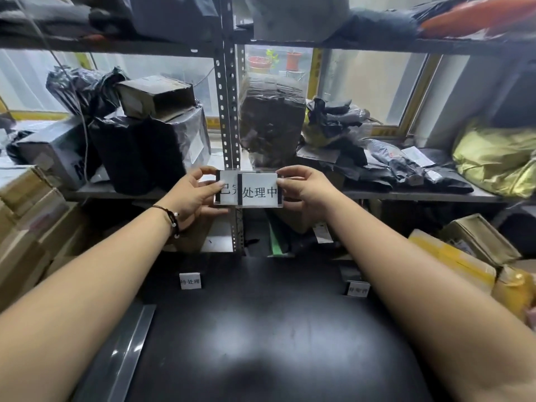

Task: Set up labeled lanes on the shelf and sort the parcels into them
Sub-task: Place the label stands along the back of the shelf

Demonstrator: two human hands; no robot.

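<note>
Two white label cards in clear holders overlap in front of the shelf's middle post. My right hand (304,188) pinches the front card (259,189), printed in black characters. My left hand (194,195) pinches the back card (227,188), which is half hidden behind the front one. Two more small label stands, one at the left (190,280) and one at the right (358,288), sit on the black table (261,329) below. Parcels fill the middle shelf (420,195): black bags and boxes (145,134) at the left, a wrapped brown parcel (271,120) at the centre.
A perforated metal post (229,111) splits the shelf. Black and grey mailer bags (385,161) and a yellow-green bag (499,158) lie on the right. Cardboard boxes (26,216) stack at the left; yellow parcels (464,256) sit at the right. More bags load the top shelf.
</note>
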